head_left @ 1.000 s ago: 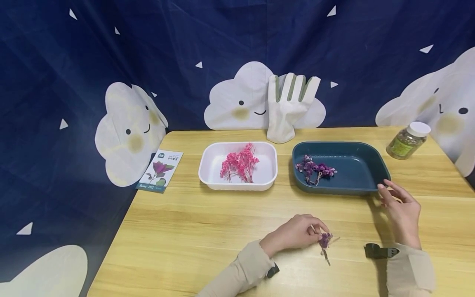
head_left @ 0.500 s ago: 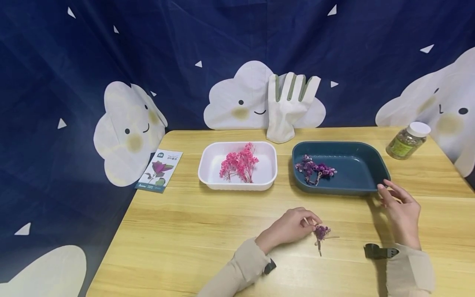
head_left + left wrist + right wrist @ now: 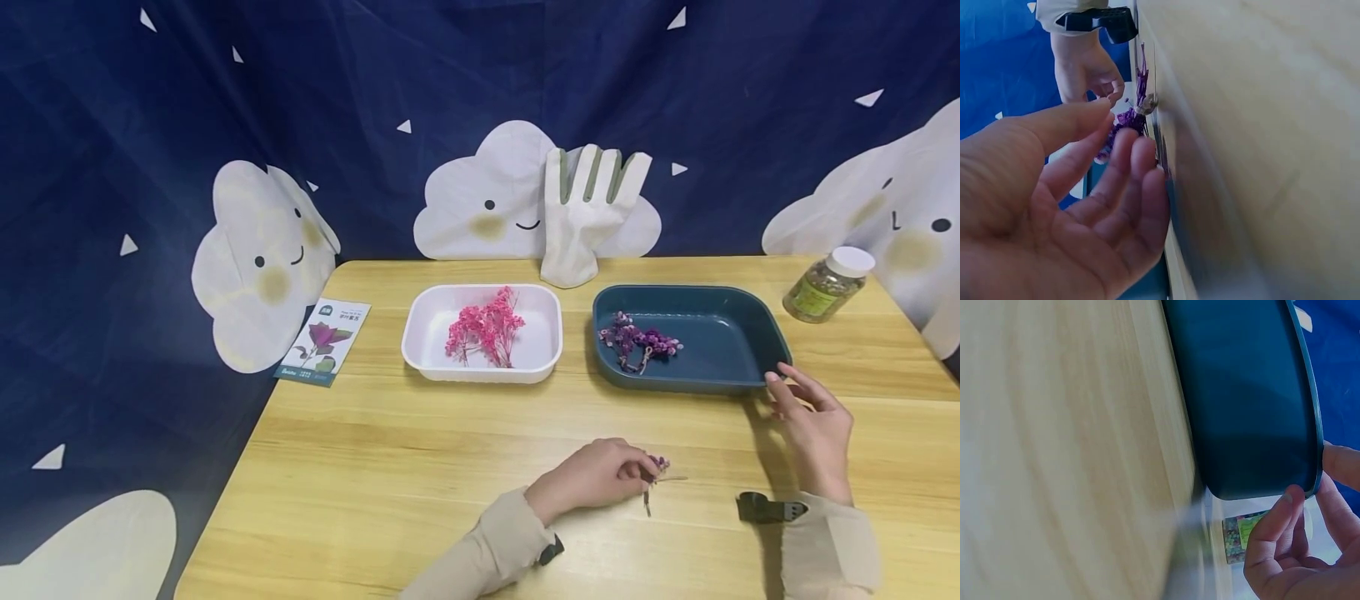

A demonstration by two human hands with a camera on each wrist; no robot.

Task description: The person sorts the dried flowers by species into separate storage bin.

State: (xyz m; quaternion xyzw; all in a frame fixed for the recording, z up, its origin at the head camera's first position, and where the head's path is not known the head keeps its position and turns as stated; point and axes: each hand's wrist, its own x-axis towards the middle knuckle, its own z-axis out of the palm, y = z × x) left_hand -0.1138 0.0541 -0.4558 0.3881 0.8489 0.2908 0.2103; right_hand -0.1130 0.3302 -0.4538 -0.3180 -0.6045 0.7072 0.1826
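My left hand [image 3: 596, 473] is low over the table, thumb and index finger together at a small dried purple flower sprig [image 3: 660, 464]. Its blossoms are mostly covered by those fingers, while thin stems stick out to the right and toward me. The left wrist view shows the purple sprig [image 3: 1142, 81] just behind the thumb and fingertips. My right hand [image 3: 816, 433] pinches the near right corner of the dark teal tray [image 3: 720, 342], thumb and fingers on its rim in the right wrist view. More dried purple flowers [image 3: 637, 340] lie at the tray's left end.
A white tray [image 3: 420, 333] with pink dried flowers [image 3: 487, 329] stands left of the teal one. Behind them a white glove [image 3: 577, 225] leans on the curtain. A capped jar [image 3: 825, 287] stands at the back right, a flower leaflet [image 3: 324, 342] at the left edge.
The sprig shifted slightly left and away from me at first, then stayed about there while my left hand came over its blossoms. My right hand has stayed on the tray corner.
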